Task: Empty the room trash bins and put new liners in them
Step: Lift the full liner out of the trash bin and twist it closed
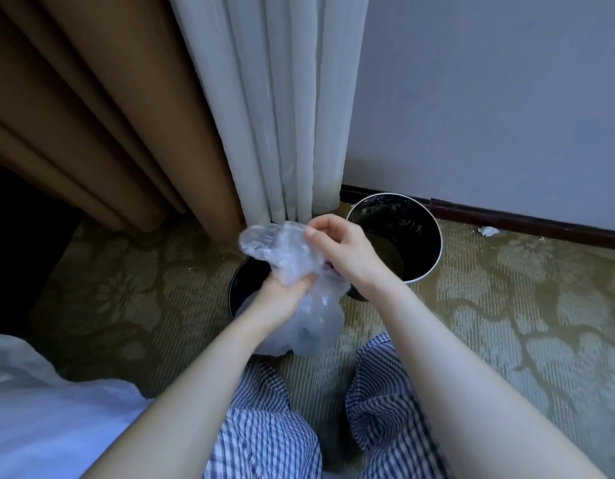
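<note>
Both hands are up over the bins here. The left hand (282, 299) has its grip clamped round the middle of a clear plastic bag (264, 243), fingers curled right into the crinkled film. The right hand (337, 247), at about 1 o'clock from it, pinches the bunched top end. I can't make out what's inside the bag, the plastic is too cloudy and creased; there's maybe a dark smudge by the right wrist. The lower end of the bag hangs over the near bin (237, 292), and between that and the left hand I only get the dark left arc of the bin at 9 o'clock. Whether it has a liner in it, no clue. The far bin (422, 243) sits at 1 o'clock from the near one on the carpet (126, 288), by the skirting (506, 219); its near edge is covered by the right forearm and its inside looks bare and scuffed. A small white scrap (488, 231) lies at 3 o'clock from it. The brown curtain (91, 115) and sheer curtain (282, 98) hang at 11 and 12 o'clock, and the striped trousers (264, 437) are cut off at 6.
</note>
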Motion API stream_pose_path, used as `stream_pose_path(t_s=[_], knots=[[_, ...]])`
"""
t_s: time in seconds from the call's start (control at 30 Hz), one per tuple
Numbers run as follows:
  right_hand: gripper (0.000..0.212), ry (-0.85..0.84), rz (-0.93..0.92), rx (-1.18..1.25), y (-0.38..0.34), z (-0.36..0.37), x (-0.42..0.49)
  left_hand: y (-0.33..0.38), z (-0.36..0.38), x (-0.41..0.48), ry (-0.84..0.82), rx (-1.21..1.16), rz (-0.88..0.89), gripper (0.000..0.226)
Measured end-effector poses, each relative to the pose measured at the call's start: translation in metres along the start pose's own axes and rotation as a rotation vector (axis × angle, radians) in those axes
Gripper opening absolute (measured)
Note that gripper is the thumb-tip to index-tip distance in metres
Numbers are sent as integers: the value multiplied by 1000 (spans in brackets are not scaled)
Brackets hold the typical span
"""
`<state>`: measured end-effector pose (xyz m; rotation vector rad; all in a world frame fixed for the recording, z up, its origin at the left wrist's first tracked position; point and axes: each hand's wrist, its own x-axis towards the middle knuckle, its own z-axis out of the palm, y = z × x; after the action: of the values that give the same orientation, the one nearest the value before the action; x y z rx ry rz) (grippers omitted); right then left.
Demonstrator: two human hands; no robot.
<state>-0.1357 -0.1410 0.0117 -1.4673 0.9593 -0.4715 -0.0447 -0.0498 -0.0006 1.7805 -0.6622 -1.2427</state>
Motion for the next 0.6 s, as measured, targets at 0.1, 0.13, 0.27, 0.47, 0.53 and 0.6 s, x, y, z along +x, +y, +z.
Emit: stream_pose_path(t_s=[0.1, 0.13, 0.27, 0.47, 0.53, 0.6], knots=[[68, -304, 142, 73, 8, -14, -1, 3, -9, 5, 191, -98, -13, 10], [84, -396, 187, 41, 13, -14, -2, 4, -12, 4, 209, -162, -13, 11], [115, -621, 183, -147, 32, 10, -7, 15, -18, -1, 204, -389, 13, 14], [52, -355, 19, -63, 31, 47, -10, 22, -24, -6, 188, -481, 100, 12], [45, -277, 16, -34, 32, 46, -11, 21, -30, -8, 175, -504, 165, 16], [36, -184, 1, -76, 34, 42, -8, 15, -39, -8, 117, -392, 267, 19]])
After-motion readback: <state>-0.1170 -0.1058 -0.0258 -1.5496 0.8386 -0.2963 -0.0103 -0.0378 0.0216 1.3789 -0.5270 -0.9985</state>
